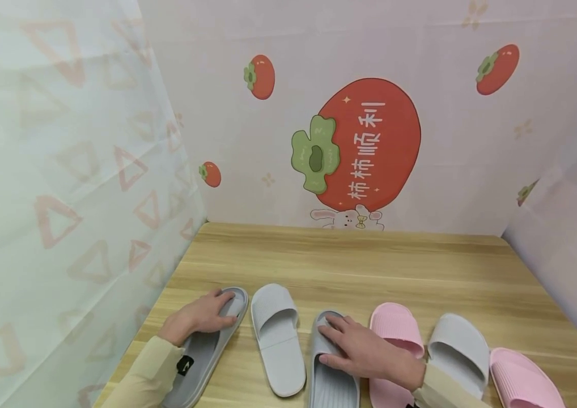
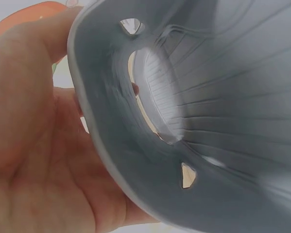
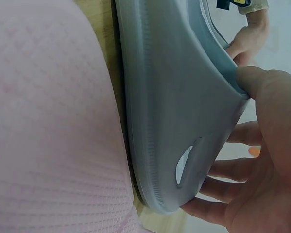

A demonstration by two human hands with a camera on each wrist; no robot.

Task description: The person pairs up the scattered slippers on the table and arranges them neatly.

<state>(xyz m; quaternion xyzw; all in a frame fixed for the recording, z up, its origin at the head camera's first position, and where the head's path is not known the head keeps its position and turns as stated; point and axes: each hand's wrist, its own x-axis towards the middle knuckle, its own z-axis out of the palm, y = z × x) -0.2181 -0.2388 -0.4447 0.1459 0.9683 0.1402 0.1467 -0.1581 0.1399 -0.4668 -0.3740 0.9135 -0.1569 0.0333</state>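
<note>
On the left, my left hand (image 1: 204,314) grips a dark grey slipper (image 1: 206,362) over its strap, fingers near the toe. The left wrist view looks into this strap (image 2: 116,107), which has cut-out holes, with the palm (image 2: 43,160) against its outside. Near the middle, my right hand (image 1: 362,348) grips a second dark grey slipper (image 1: 336,388) by the strap. Seen from the right wrist, the thumb (image 3: 254,80) is at the strap's opening edge and the fingers spread over its top. Both slippers lie sole down, toes pointing away.
A light grey slipper (image 1: 283,360) lies between my hands. Right of them are a pink slipper (image 1: 395,323) partly under my right forearm, another light grey slipper (image 1: 457,334) and another pink slipper (image 1: 520,379). Printed cloth walls (image 1: 247,198) enclose the wooden tabletop (image 1: 349,260).
</note>
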